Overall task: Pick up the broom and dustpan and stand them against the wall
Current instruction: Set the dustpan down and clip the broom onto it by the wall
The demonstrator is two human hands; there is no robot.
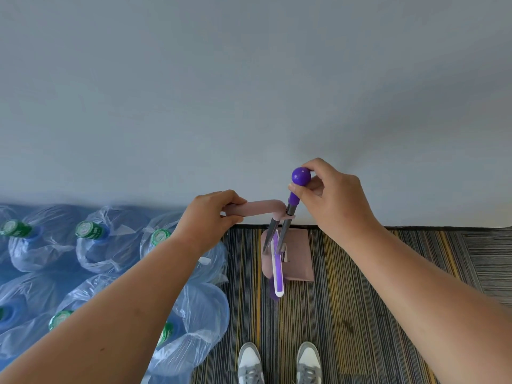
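Observation:
A pink dustpan (299,253) stands upright on the carpet close to the grey wall (249,92). My left hand (213,217) grips the end of its bent pink handle (260,208). The broom stands beside it on a grey pole, its white and purple head (278,270) down on the floor in front of the pan. My right hand (332,195) pinches the broom's purple knob (301,176) at the top of the pole. Both poles pass through a pink clip just below the handles.
Several large blue water jugs (91,245) wrapped in clear plastic, with green caps, crowd the floor on the left up to the wall. Striped carpet (374,300) lies under and to the right. My two grey and white shoes (279,364) stand at the bottom.

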